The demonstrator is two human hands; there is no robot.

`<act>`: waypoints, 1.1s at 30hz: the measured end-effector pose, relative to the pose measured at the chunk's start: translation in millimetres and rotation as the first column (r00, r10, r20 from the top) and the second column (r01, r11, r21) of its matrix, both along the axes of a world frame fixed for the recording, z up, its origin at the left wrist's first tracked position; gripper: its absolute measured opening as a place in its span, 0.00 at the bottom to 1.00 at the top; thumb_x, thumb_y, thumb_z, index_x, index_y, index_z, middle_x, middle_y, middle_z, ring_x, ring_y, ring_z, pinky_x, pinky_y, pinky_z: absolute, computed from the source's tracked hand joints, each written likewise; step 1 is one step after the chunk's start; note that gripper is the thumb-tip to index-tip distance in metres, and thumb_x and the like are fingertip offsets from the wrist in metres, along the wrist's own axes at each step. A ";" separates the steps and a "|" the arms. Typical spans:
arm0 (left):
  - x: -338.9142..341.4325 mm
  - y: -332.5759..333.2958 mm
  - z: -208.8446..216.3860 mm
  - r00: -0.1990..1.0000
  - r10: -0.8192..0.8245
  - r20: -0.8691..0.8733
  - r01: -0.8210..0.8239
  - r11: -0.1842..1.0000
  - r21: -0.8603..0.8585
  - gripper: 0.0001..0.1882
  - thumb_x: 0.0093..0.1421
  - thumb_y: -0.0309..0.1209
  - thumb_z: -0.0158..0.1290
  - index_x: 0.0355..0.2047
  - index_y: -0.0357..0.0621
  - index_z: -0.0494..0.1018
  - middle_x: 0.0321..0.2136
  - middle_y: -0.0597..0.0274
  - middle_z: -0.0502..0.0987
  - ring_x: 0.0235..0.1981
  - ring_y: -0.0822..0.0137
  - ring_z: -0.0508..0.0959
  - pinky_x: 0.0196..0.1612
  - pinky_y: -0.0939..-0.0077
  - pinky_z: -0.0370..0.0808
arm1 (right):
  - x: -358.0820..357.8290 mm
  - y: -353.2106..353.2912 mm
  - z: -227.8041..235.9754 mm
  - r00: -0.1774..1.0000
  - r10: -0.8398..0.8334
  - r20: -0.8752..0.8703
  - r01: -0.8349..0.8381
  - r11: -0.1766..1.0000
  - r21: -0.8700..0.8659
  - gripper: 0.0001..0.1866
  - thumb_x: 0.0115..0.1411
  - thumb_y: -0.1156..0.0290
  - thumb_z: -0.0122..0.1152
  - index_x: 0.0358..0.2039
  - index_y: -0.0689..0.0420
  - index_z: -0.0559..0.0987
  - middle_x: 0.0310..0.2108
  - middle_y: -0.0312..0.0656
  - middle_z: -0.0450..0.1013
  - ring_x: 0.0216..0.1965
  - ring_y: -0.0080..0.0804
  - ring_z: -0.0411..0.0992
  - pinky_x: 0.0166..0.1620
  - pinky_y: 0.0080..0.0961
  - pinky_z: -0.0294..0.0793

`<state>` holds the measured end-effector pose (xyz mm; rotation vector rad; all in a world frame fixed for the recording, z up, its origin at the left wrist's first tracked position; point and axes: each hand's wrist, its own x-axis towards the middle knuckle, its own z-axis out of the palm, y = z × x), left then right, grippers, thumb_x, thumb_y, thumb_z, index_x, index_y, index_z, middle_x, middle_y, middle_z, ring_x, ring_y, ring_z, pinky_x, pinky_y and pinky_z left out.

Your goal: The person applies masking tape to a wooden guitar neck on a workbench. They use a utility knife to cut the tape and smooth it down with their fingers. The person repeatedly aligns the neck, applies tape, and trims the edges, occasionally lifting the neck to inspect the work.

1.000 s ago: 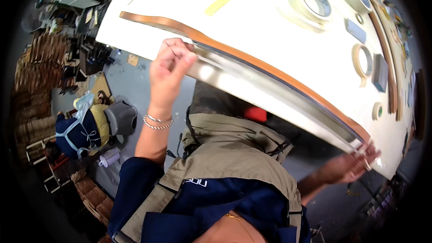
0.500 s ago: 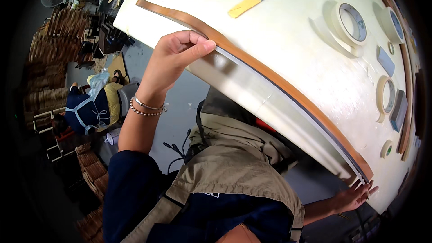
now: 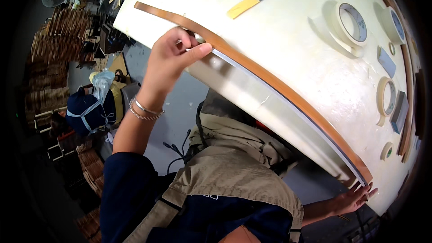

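Observation:
A long, curved brown wooden strip spans the pale table's near side, its wavy far end pointing up and left. Along its near edge runs a thin pale band with a dark line, stretching between my two hands. My left hand is closed at the strip's left part, thumb laid on the near edge and fingers curled; a small whitish bit shows beside the fingers, too small to name. At the strip's lower right end, my right hand has its fingertips closed on the tip, partly hidden.
On the pale table lie a yellow-handled blade, rolls of masking tape, a grey block and more wooden strips at the right edge. Stacked wooden parts and a seated person are on the left.
My left hand has shifted slightly left, its curled fingers drawn a little off the wood. The strip's left end has dipped slightly. My right hand stays at the other end.

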<state>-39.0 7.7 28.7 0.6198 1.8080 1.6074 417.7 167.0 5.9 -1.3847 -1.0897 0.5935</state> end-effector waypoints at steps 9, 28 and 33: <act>23.9 -4.9 -14.3 0.113 -0.069 -0.991 -0.011 0.997 -0.070 0.18 0.50 0.19 0.52 0.41 0.52 0.73 0.34 0.79 0.79 0.53 0.72 0.69 0.63 0.66 0.34 | -7.5 -1.0 -1.0 0.999 -0.026 -0.035 0.025 1.000 -0.010 0.26 0.64 0.67 0.49 0.59 0.64 0.58 0.51 0.48 0.65 0.52 0.34 0.64 0.52 0.27 0.64; 49.8 0.4 -18.7 -0.004 -0.265 -0.964 -0.042 0.963 -0.265 0.17 0.56 0.25 0.51 0.43 0.63 0.76 0.47 0.74 0.74 0.60 0.59 0.59 0.61 0.55 0.16 | 1.5 1.7 -12.8 0.996 -0.041 -0.076 0.044 0.998 0.035 0.30 0.60 0.73 0.56 0.61 0.63 0.57 0.45 0.42 0.66 0.46 0.27 0.66 0.48 0.23 0.67; 63.3 8.3 -22.9 0.016 -0.260 -0.966 0.036 0.965 -0.259 0.17 0.56 0.24 0.49 0.43 0.63 0.76 0.45 0.74 0.75 0.60 0.58 0.59 0.61 0.55 0.14 | -5.0 1.4 -9.7 0.996 -0.089 -0.032 0.089 0.996 0.013 0.30 0.59 0.76 0.55 0.60 0.64 0.58 0.45 0.42 0.66 0.43 0.24 0.67 0.44 0.18 0.68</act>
